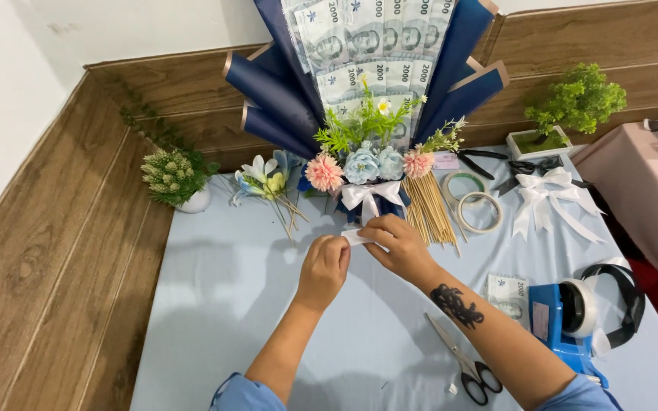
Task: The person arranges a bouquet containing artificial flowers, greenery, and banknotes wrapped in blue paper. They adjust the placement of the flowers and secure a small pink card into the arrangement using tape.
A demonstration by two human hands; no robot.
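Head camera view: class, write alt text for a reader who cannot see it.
Left hand and right hand pinch a small white strip below a bouquet of folded banknotes and flowers in navy paper. Scissors and a blue tape dispenser lie on the pale blue table.

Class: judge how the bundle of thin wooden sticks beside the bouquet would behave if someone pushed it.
The wooden sticks lie loose and unbound, so they would probably scatter and roll apart. They look thin, so likely light and easily snapped.

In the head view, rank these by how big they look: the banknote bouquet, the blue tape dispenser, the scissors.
1. Banknote bouquet, by far the largest.
2. Blue tape dispenser.
3. Scissors.
The last two lie nearer the camera, so their order is unsure.
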